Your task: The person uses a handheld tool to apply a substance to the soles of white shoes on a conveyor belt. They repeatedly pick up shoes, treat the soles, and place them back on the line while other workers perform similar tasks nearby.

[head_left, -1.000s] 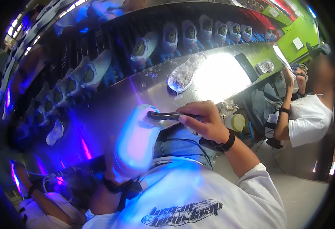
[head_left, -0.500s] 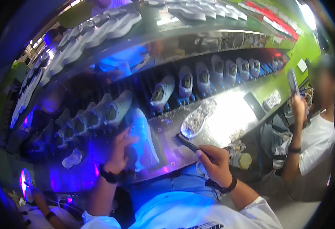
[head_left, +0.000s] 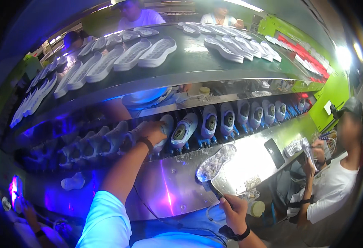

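A metal tabletop point(head_left: 181, 182) is stretching across the workspace, carrying a sole-shaped dish point(head_left: 215, 163) of crumpled scraps near its middle, a dark flat slab point(head_left: 274, 152) toward the right and a small pale piece point(head_left: 72, 182) toward the left. Behind it, blue prongs point(head_left: 206, 143) are supporting pale shoes point(head_left: 184, 128). Higher up, white soles point(head_left: 158, 51) are lying in rows on a green surface point(head_left: 189, 64).

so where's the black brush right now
In the head view, low and right of centre, the black brush is in the right hand, its tip by the near end of the sole-shaped tray.
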Demonstrator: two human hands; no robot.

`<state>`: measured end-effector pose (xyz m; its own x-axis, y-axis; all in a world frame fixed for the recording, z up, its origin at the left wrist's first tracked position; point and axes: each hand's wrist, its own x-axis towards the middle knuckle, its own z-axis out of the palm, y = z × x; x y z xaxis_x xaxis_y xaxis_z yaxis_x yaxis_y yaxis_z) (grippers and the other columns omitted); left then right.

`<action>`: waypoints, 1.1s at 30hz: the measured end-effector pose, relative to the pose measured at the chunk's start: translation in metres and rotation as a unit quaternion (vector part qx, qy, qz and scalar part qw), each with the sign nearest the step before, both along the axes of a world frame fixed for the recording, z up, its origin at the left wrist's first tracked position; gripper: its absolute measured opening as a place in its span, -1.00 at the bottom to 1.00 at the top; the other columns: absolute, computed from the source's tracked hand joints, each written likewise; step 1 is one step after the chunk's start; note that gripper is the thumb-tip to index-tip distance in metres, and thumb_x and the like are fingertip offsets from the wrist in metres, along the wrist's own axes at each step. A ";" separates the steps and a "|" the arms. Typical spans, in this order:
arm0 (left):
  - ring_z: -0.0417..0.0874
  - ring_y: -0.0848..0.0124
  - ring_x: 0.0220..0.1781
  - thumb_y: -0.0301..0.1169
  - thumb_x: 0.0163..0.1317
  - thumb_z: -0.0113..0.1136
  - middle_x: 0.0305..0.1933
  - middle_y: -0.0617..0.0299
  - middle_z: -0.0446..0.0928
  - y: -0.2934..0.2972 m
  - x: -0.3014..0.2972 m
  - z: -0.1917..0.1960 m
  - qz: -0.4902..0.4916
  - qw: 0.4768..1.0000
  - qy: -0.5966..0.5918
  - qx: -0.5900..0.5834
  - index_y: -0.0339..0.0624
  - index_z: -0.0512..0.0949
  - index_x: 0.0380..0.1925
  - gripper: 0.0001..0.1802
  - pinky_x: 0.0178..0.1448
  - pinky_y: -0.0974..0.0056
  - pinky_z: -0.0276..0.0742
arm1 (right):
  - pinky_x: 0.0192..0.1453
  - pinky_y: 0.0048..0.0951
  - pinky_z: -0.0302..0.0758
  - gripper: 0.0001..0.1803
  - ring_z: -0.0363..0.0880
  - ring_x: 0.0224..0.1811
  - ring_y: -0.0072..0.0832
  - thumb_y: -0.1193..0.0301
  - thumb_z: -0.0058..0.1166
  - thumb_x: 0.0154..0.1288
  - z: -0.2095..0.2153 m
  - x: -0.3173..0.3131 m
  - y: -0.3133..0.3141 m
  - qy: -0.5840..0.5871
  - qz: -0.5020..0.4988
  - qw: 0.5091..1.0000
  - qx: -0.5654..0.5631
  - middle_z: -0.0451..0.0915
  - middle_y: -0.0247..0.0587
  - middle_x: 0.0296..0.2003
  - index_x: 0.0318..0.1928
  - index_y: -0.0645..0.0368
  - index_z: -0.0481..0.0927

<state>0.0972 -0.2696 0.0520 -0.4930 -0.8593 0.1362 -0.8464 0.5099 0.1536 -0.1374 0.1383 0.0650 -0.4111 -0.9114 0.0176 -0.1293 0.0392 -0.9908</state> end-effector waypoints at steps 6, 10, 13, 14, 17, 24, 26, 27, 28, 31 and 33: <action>0.77 -0.13 -0.05 -0.11 0.29 0.27 -0.15 -0.09 0.76 0.009 0.033 0.009 0.117 0.982 0.058 -0.135 -0.03 0.76 -0.07 -0.66 0.03 -0.14 0.65 | -0.39 -0.53 0.32 -0.67 0.46 -0.48 -0.68 0.37 0.19 0.55 0.005 0.003 -0.006 -0.016 0.021 0.999 0.023 0.58 -0.39 -0.54 -0.35 0.38 0.66; 0.79 -0.06 -0.07 -0.22 0.26 0.22 -0.14 -0.08 0.78 0.013 0.087 0.047 0.237 0.967 -0.035 -0.084 -0.09 0.79 -0.14 -0.70 0.08 -0.10 0.66 | -0.38 -0.54 0.30 -0.65 0.44 -0.48 -0.68 0.35 0.17 0.56 0.022 0.008 -0.007 -0.038 0.012 0.998 0.056 0.57 -0.40 -0.54 -0.38 0.37 0.65; 0.79 -0.04 -0.05 -0.22 0.16 0.30 -0.11 -0.06 0.77 -0.003 0.161 0.038 0.163 0.957 -0.238 0.017 -0.06 0.78 -0.09 -0.66 0.09 -0.08 0.67 | -0.38 -0.56 0.29 -0.68 0.44 -0.47 -0.68 0.36 0.19 0.55 0.023 0.012 -0.006 -0.041 0.053 0.997 0.028 0.57 -0.41 -0.52 -0.31 0.39 0.70; 0.82 -0.03 -0.09 -0.20 0.16 0.30 -0.14 -0.06 0.79 -0.006 0.172 0.035 0.141 0.966 -0.216 -0.029 -0.07 0.80 -0.15 -0.68 0.03 -0.08 0.67 | -0.39 -0.55 0.28 -0.69 0.40 -0.47 -0.68 0.34 0.17 0.57 0.026 0.015 -0.005 -0.022 0.047 0.998 0.019 0.54 -0.43 -0.52 -0.28 0.37 0.69; 0.84 -0.01 -0.11 -0.08 0.14 0.35 -0.18 -0.06 0.79 -0.019 0.211 0.009 0.151 0.971 -0.164 -0.087 -0.09 0.80 -0.22 -0.64 0.00 -0.07 0.67 | -0.41 -0.49 0.21 -0.69 0.27 -0.47 -0.68 0.32 0.12 0.62 0.041 0.033 -0.004 0.022 0.032 0.999 -0.025 0.40 -0.48 -0.52 -0.27 0.32 0.63; 0.79 -0.08 0.05 -0.13 -0.23 0.60 -0.04 -0.15 0.75 0.018 0.194 0.044 0.297 0.954 0.030 0.033 -0.10 0.73 -0.07 -0.38 0.17 -0.05 0.67 | -0.44 -0.44 0.17 -0.68 0.27 -0.51 -0.67 0.37 0.12 0.61 0.046 0.040 0.013 0.070 0.018 0.995 -0.075 0.43 -0.46 -0.55 -0.28 0.37 0.68; 0.80 -0.07 0.03 -0.10 -0.25 0.63 -0.06 -0.15 0.76 0.039 0.199 0.052 0.295 0.951 0.086 -0.020 -0.12 0.75 -0.09 -0.36 0.14 -0.04 0.68 | -0.43 -0.44 0.18 -0.69 0.28 -0.51 -0.67 0.38 0.13 0.60 0.033 0.035 0.019 0.063 0.028 0.995 -0.077 0.45 -0.45 -0.55 -0.29 0.37 0.68; 0.81 -0.07 0.01 -0.08 -0.27 0.64 -0.07 -0.16 0.77 0.046 0.204 0.055 0.271 0.955 0.111 -0.045 -0.13 0.76 -0.10 -0.34 0.14 -0.02 0.67 | -0.43 -0.44 0.18 -0.69 0.29 -0.51 -0.67 0.39 0.13 0.60 0.027 0.032 0.021 0.059 0.033 0.995 -0.075 0.46 -0.44 -0.56 -0.30 0.37 0.69; 0.82 -0.06 0.00 -0.06 -0.28 0.65 -0.09 -0.16 0.77 0.057 0.210 0.056 0.248 0.957 0.134 -0.066 -0.15 0.76 -0.10 -0.33 0.14 -0.01 0.67 | -0.42 -0.44 0.19 -0.69 0.29 -0.50 -0.67 0.39 0.13 0.60 0.033 0.035 0.024 0.062 0.029 0.995 -0.074 0.47 -0.45 -0.56 -0.31 0.36 0.68; 0.83 0.21 -0.11 -0.23 0.01 0.61 -0.15 0.11 0.80 0.099 0.214 0.068 0.173 0.868 0.463 0.055 -0.16 0.78 -0.09 -0.56 0.01 0.14 0.71 | -0.40 -0.45 0.21 -0.69 0.31 -0.49 -0.68 0.40 0.14 0.60 0.057 0.045 0.031 0.066 0.031 0.996 -0.059 0.47 -0.47 -0.55 -0.34 0.34 0.66; 0.79 0.34 -0.04 -0.34 0.19 0.51 -0.02 0.23 0.75 0.119 0.237 0.051 0.113 0.717 0.659 0.197 -0.14 0.68 0.11 -0.54 0.04 0.19 0.72 | -0.38 -0.47 0.22 -0.70 0.31 -0.47 -0.68 0.41 0.14 0.60 0.065 0.048 0.031 0.058 0.064 0.995 -0.045 0.47 -0.49 -0.54 -0.35 0.32 0.64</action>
<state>0.3340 -0.1502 0.1034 -0.0021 -0.9967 0.0809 0.1112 0.0802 0.9906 -0.0893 0.1694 0.1305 -0.2829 -0.9486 0.1419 -0.2413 -0.0728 -0.9677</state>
